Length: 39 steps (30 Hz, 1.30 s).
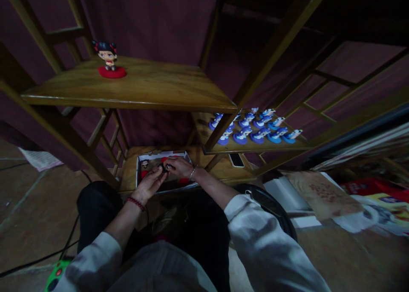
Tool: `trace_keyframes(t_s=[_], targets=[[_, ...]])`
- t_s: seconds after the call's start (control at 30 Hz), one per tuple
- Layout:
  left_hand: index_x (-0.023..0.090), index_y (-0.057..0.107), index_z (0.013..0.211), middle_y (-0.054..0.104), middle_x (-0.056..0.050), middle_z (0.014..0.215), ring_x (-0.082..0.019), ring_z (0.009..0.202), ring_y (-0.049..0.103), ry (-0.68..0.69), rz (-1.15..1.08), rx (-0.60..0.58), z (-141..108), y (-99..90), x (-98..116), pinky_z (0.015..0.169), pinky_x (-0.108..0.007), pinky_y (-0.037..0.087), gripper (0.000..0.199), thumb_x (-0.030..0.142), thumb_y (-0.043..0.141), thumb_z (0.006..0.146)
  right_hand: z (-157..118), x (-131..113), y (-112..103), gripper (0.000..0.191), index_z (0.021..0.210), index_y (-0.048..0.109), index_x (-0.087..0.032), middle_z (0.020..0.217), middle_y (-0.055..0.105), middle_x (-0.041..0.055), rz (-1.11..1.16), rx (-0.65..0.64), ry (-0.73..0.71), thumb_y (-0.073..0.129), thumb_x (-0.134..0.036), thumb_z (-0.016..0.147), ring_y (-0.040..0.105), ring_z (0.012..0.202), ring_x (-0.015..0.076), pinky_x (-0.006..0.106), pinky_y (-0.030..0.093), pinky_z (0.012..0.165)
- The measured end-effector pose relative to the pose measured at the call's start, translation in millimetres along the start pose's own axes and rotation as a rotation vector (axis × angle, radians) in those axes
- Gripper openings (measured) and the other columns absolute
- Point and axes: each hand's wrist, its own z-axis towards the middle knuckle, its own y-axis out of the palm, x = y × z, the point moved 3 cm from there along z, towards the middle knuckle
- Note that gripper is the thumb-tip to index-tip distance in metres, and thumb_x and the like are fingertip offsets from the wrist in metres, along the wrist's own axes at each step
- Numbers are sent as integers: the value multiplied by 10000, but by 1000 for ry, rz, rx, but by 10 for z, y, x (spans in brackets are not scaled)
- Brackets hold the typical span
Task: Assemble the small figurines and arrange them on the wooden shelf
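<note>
My left hand (151, 183) and my right hand (179, 167) meet over a shallow white box (138, 172) on the lower shelf. Between their fingers is a small dark-haired figurine (165, 168), mostly covered by the fingers. Both hands are closed on it. Inside the box, left of my hands, lies another small figurine (145, 164) near a red piece (144, 173). More red shows in the box behind and beside my right hand. A finished-looking figurine (108, 55) with black hair buns stands upright on a red base (111, 72) on the upper shelf.
The upper wooden shelf (143, 81) overhangs beyond my hands. Several blue-and-purple figurines (243, 134) stand on the right shelf, behind a wooden post (220, 134). A phone (237, 160) lies on the lower shelf. Cardboard (319, 194) and plastic bags are at right; a green object (57, 275) is at lower left.
</note>
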Motion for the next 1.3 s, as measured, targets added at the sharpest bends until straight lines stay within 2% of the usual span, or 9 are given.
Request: trace_keyframes(t_s=[0.23, 0.47, 0.67, 0.97, 1.3], targets=[[109, 621, 701, 662, -47, 763, -103, 698, 630, -9, -14, -18, -35, 2, 9, 699, -225, 543, 130, 38, 539, 772, 40, 12, 29, 140, 875, 573, -153, 848, 576, 46, -59, -67, -48, 494, -95, 775, 521, 812, 145, 256, 403, 756], [120, 592, 662, 644, -18, 706, -82, 699, 621, 64, -78, 67, 28, 65, 33, 724, -221, 535, 205, 22, 479, 802, 32, 37, -37, 212, 945, 550, -164, 965, 580, 54, 23, 114, 125, 530, -111, 741, 532, 899, 153, 266, 399, 800], [123, 593, 705, 646, -26, 726, -88, 701, 622, 70, -94, 58, 57, 63, 32, 672, -197, 536, 161, 24, 500, 790, 10, 56, -64, 234, 943, 538, -182, 866, 599, 18, 61, 146, 268, 577, -169, 712, 548, 783, 137, 248, 404, 727], [121, 583, 664, 625, -18, 677, -82, 650, 609, 45, -66, 98, -41, 92, 25, 640, -199, 525, 174, 12, 509, 779, 23, 72, -28, 170, 873, 577, -167, 830, 599, 26, 69, 157, 219, 592, -149, 705, 541, 760, 129, 240, 401, 708], [116, 605, 661, 628, -21, 703, -80, 671, 602, 71, -2, 43, -61, 143, 14, 660, -187, 505, 148, 22, 545, 758, 24, 52, -60, 147, 865, 594, -156, 865, 601, 47, 30, 132, 138, 581, -125, 721, 542, 829, 150, 268, 405, 757]])
